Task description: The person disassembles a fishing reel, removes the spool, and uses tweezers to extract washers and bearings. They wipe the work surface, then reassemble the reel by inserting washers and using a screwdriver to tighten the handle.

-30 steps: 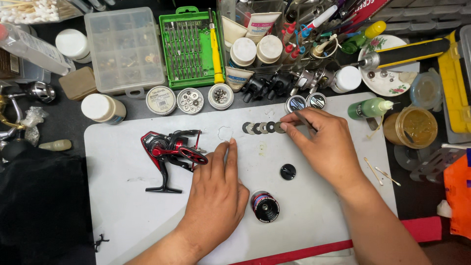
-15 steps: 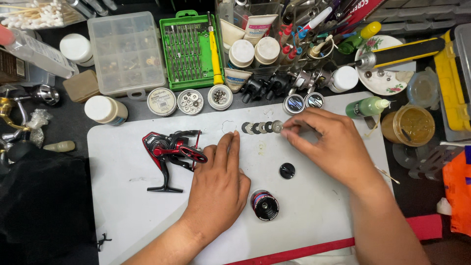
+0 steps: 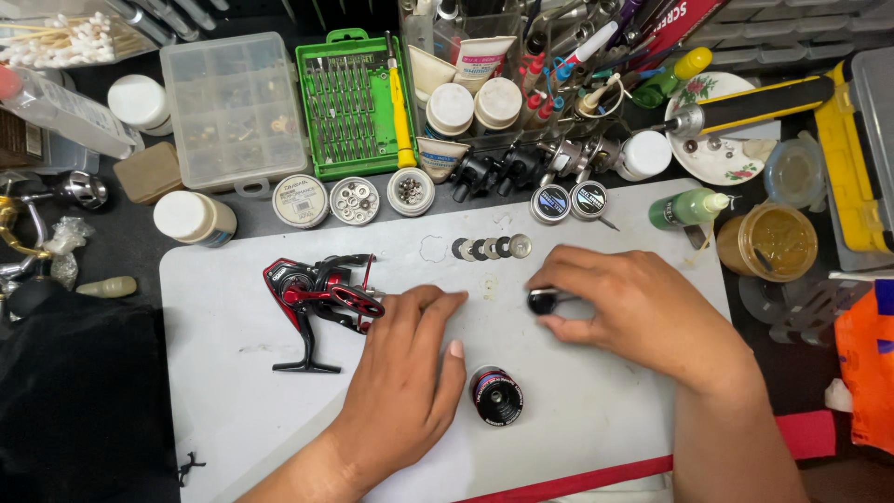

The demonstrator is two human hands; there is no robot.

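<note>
My right hand [image 3: 633, 312] pinches a small black round knob [image 3: 542, 301] between thumb and fingers, just above the white work mat [image 3: 233, 335]. My left hand [image 3: 405, 382] rests flat on the mat, fingers together, its fingertips touching the red and black spinning reel body [image 3: 317, 298]. A black spool [image 3: 495, 396] stands on the mat between the two hands. A row of small washers and discs [image 3: 489, 248] lies on the mat above my right hand.
A green screwdriver bit set [image 3: 352, 102], a clear parts box [image 3: 233, 107], small round tins [image 3: 354, 198], grease jars, tubes, a flowered plate [image 3: 722, 154] and a brown paste tub [image 3: 771, 242] crowd the back and right. A black cloth [image 3: 65, 401] lies at left.
My right hand has moved down from the washer row and picked up the black knob that lay on the mat. The left hand has barely moved.
</note>
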